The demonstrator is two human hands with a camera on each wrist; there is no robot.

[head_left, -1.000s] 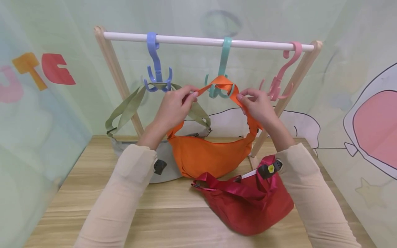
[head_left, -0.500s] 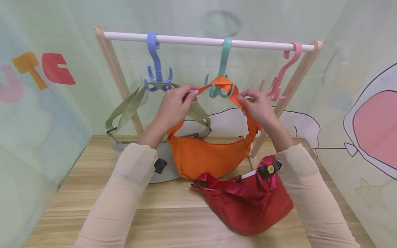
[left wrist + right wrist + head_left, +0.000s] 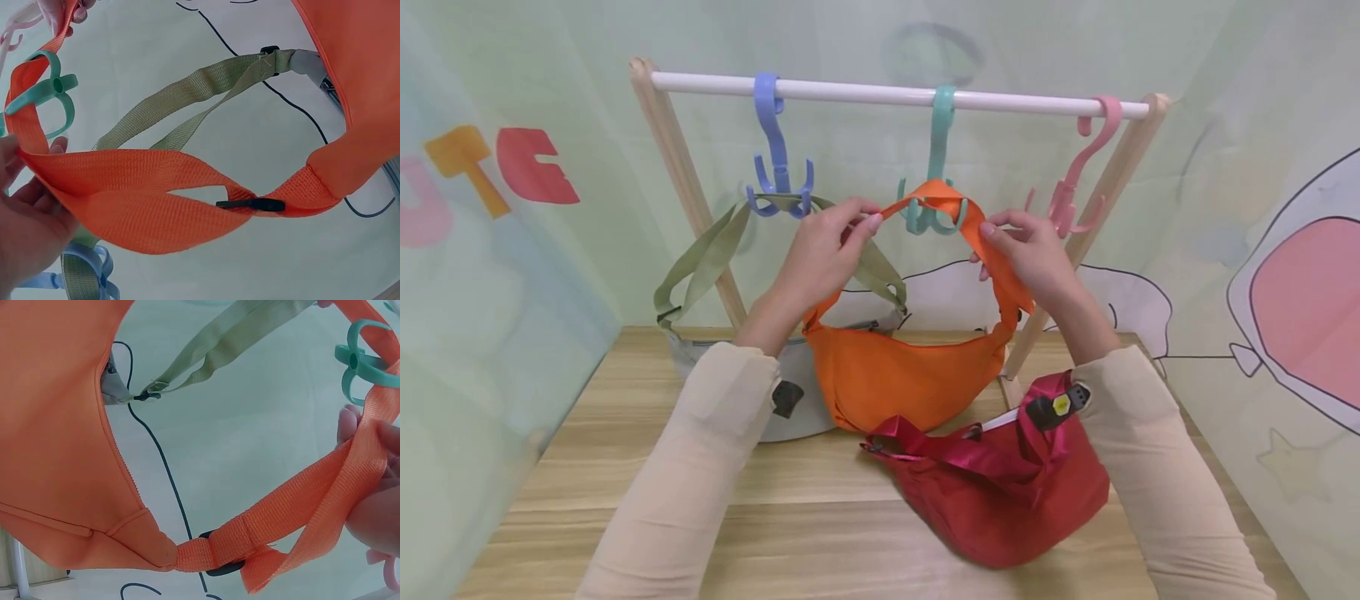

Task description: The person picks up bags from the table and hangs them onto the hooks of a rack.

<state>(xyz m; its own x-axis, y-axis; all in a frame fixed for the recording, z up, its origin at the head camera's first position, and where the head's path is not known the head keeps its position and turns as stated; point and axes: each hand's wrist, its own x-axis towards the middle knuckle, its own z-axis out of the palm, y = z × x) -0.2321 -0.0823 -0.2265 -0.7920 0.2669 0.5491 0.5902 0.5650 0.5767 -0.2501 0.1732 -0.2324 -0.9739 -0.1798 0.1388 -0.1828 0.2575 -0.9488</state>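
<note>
An orange shoulder bag hangs with its strap looped over the green hook in the middle of the rack. My left hand pinches the strap on the left side of that hook, thumb against fingers. On the other side, my right hand holds the strap between thumb and fingers. Both wrist views show the webbing passing over the prongs of the green hook. A black buckle sits lower on the strap in the left wrist view. The bag's bottom hangs close over the wooden table.
A grey-green bag hangs from the blue hook at left, partly behind the orange one. In front lies a red bag on the table. The white rail also carries a pink hook at right.
My right hand has shifted slightly along the strap, its fingers now loosened and showing behind the webbing. The rack and hooks appear slightly shifted in view. The left hand keeps its hold.
</note>
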